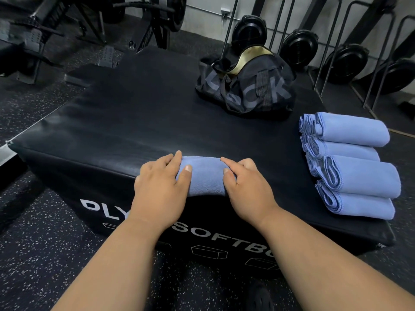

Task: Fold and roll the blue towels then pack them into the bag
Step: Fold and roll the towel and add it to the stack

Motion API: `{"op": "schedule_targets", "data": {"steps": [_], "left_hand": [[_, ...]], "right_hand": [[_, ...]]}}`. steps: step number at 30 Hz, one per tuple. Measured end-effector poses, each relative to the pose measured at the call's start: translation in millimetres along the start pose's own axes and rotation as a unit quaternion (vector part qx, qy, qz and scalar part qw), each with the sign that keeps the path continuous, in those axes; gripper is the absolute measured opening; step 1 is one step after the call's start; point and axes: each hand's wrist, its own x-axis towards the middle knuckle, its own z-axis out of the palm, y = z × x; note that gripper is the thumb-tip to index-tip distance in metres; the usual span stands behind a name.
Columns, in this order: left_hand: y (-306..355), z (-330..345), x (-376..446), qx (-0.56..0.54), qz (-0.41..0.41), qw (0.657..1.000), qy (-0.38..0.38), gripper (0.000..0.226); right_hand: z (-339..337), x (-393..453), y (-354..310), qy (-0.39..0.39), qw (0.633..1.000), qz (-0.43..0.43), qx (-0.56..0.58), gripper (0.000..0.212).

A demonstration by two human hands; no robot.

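Both hands sit on 1 blue towel (203, 176) at the near edge of the black plyo box (134, 122), and the step in hand looks like rolling it up. The left hand (160, 182) lies over the roll's left end with fingers curled round it and the thumb pressed on top; the right hand (243, 182) grips the right end the same way, index finger stretched forward along the far side. To roll well, I would keep even pressure at both ends so the roll stays a cylinder and does not cone, and keep the layers tight (loose cloth will spring open in the bag). The roll's long axis runs left to right, parallel to the box's near edge. 4 rolled towels (350, 162) lie stacked in a row at the right edge of the box, their long axes also roughly left-right, spiral ends facing left. The black duffel bag (244, 88) stands at the far side, well apart, top gaping.
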Motion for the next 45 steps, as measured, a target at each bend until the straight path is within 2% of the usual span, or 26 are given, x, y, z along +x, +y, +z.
{"op": "schedule_targets", "data": {"steps": [5,11,14,17,21,27,31,34,36,38,40,42,45], "left_hand": [[0.3,-1.3,-3.3,-0.005,-0.020,1.000,-0.013,0.061],[1.5,3.7,-3.6,0.036,-0.050,0.998,0.026,0.061],[1.2,3.7,-3.1,0.045,-0.063,0.997,0.026,0.061],[1.6,3.0,-1.4,0.051,-0.066,0.996,0.022,0.060],[2.1,2.3,-4.3,0.047,-0.062,0.997,0.023,0.061],[6.6,0.9,-13.8,-0.016,-0.036,0.999,0.027,0.065],[12.4,-0.4,-22.1,-0.010,-0.017,1.000,-0.003,0.064],[21.0,-5.4,-30.6,-0.048,0.010,0.997,-0.057,0.052],[27.1,-10.8,-36.7,-0.154,0.020,0.979,-0.131,0.047],[39.1,-12.9,-46.8,-0.332,0.018,0.914,-0.234,0.039],[51.3,-9.9,-55.6,-0.436,0.017,0.852,-0.289,0.040],[62.0,-3.2,-64.7,-0.472,0.033,0.829,-0.299,0.043],[77.8,13.0,-78.9,-0.469,0.020,0.835,-0.288,0.047]], "right_hand": [[-5.4,7.3,-2.5,-0.025,0.999,0.006,-0.024,0.045],[-10.9,9.9,-7.7,-0.070,0.995,0.010,-0.070,0.054],[-18.8,14.3,-9.8,-0.100,0.993,0.030,-0.046,0.044],[-22.4,14.6,-10.7,-0.098,0.994,0.043,-0.012,0.031],[-23.0,6.9,-8.3,-0.077,0.991,0.053,0.093,0.018],[-35.1,-22.8,-0.7,-0.066,0.965,0.043,0.252,0.009],[-47.2,-39.3,9.1,-0.058,0.924,0.046,0.374,0.035],[-61.4,-51.4,15.0,-0.070,0.865,0.040,0.496,0.045],[-75.1,-60.3,21.2,-0.082,0.824,0.049,0.559,0.049],[-90.6,-71.1,29.1,-0.099,0.809,0.049,0.577,0.048],[-103.4,-82.8,39.6,-0.104,0.801,0.045,0.588,0.047],[-113.2,-93.5,48.3,-0.083,0.799,0.045,0.594,0.044],[-122.8,-110.3,63.5,-0.015,0.831,0.051,0.554,0.039]]}}
